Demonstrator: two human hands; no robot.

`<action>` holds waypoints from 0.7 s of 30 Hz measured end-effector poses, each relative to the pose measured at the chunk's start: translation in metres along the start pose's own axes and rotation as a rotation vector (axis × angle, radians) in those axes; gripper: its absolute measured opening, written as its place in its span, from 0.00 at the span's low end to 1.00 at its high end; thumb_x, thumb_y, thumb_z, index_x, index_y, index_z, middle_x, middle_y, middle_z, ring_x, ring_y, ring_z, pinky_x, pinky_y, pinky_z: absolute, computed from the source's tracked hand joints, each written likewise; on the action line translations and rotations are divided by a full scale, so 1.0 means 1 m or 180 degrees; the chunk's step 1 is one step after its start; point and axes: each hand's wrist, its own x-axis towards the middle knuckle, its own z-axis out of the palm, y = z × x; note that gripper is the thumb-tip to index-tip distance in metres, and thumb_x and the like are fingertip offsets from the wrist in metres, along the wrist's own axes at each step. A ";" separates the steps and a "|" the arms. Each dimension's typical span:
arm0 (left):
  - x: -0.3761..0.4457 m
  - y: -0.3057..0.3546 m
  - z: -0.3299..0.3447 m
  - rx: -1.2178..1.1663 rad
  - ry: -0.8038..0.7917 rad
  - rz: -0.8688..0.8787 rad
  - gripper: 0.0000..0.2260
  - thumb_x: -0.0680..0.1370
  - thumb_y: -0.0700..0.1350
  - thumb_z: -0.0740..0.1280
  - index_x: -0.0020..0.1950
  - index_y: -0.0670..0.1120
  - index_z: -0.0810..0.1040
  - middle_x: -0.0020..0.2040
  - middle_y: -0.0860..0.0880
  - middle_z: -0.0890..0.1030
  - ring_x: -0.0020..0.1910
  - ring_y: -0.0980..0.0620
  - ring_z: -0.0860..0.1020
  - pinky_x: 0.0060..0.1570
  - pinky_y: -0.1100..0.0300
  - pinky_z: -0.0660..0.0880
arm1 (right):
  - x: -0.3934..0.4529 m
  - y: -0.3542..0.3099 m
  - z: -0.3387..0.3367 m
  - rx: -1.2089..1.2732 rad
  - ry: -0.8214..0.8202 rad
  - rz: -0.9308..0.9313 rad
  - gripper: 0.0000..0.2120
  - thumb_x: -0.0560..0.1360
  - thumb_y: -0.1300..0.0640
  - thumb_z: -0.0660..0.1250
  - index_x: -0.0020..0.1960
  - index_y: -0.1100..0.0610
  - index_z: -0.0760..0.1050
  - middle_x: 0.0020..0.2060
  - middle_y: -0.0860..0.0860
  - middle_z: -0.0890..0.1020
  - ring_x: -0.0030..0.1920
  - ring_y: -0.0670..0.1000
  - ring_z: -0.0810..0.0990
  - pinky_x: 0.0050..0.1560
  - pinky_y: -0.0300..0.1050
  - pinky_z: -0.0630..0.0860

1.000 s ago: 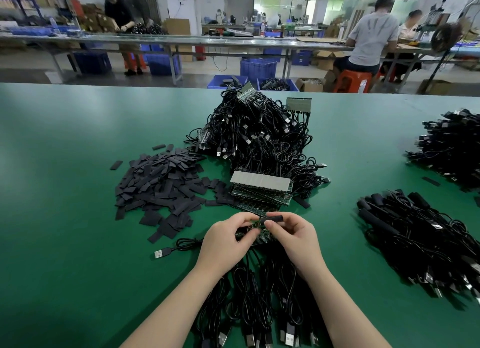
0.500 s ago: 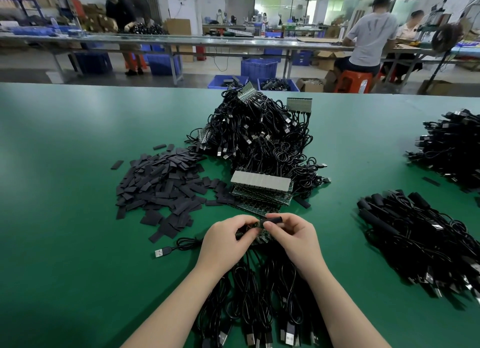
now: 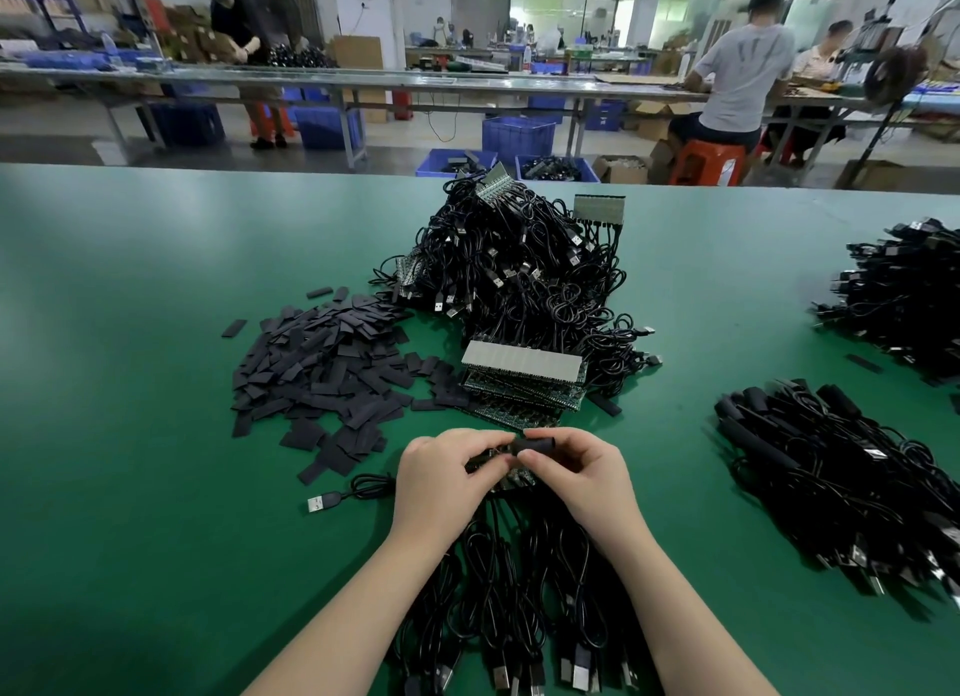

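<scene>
My left hand (image 3: 447, 474) grips a small green circuit board panel (image 3: 514, 479) with black USB cables (image 3: 519, 591) hanging from it toward me. My right hand (image 3: 582, 474) pinches a short black sleeve (image 3: 535, 443) at the panel's top edge, right beside my left fingertips. Most of the panel is hidden under both hands. One loose USB plug (image 3: 318, 503) lies on the mat left of my left hand.
On the green mat (image 3: 130, 435) lie a heap of flat black sleeves (image 3: 322, 368), a stack of circuit board panels (image 3: 522, 378), and a big tangle of cables (image 3: 519, 269) behind it. Sleeved cable bundles (image 3: 841, 482) sit right. People work at far benches.
Both hands stay in place over the panel. My right fingers have shifted slightly on the black sleeve, bringing it closer to my left fingertips.
</scene>
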 end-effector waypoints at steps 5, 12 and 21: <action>-0.001 -0.002 0.000 -0.0088 -0.0028 -0.0181 0.15 0.69 0.62 0.72 0.52 0.59 0.84 0.47 0.64 0.83 0.50 0.64 0.78 0.53 0.62 0.75 | 0.000 0.000 0.001 0.0026 0.0044 0.0085 0.11 0.71 0.62 0.77 0.45 0.46 0.84 0.38 0.47 0.87 0.38 0.42 0.83 0.41 0.34 0.78; -0.003 -0.002 -0.002 -0.0274 -0.0200 -0.0046 0.14 0.74 0.56 0.69 0.59 0.62 0.80 0.50 0.68 0.80 0.55 0.67 0.77 0.58 0.63 0.75 | 0.002 0.000 -0.002 0.0319 0.0065 0.0188 0.09 0.73 0.63 0.74 0.48 0.49 0.84 0.37 0.48 0.85 0.36 0.42 0.80 0.40 0.33 0.76; -0.003 -0.005 -0.007 0.0020 -0.0052 -0.0221 0.10 0.71 0.58 0.74 0.51 0.59 0.85 0.44 0.68 0.81 0.49 0.63 0.78 0.54 0.59 0.75 | 0.002 0.000 -0.002 0.0196 -0.0047 0.0202 0.09 0.73 0.62 0.75 0.47 0.48 0.84 0.33 0.46 0.84 0.34 0.41 0.78 0.39 0.34 0.75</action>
